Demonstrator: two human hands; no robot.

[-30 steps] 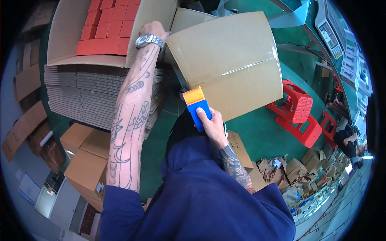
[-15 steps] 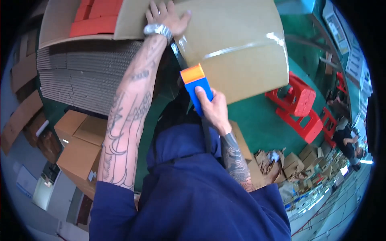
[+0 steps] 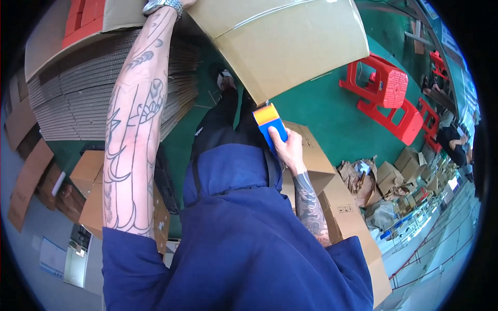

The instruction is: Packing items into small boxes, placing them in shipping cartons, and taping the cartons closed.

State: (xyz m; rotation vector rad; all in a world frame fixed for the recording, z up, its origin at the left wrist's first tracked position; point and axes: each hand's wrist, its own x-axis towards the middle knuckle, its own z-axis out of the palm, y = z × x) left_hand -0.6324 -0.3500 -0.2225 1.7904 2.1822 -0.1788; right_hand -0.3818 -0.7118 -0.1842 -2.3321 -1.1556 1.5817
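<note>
My right hand (image 3: 288,147) is closed around a blue hand tool with an orange head (image 3: 270,126); its exact kind is unclear. The thumb lies on the blue part, and the tool's dark front edge is at the lower corner of a large brown cardboard box (image 3: 290,57). A shiny strip of clear tape (image 3: 259,18) runs along the box's upper part. Only a bit of my left hand (image 3: 187,3) shows at the top edge, beside the box's left side, below a metal watch (image 3: 165,4); its fingers are out of view.
At the left, an open carton of red boxes (image 3: 83,23) sits above stacked flat cardboard (image 3: 93,88). Brown cartons (image 3: 306,153) stand close on my right, others (image 3: 91,173) on my left. Red plastic stools (image 3: 386,83) and crumpled cardboard (image 3: 360,179) are further right. Another person (image 3: 454,142) is at the far right.
The tool has moved from the box's left edge to its lower corner. My left hand, flat with spread fingers before, is now mostly beyond the top edge. The view has shifted, and the box looks tilted.
</note>
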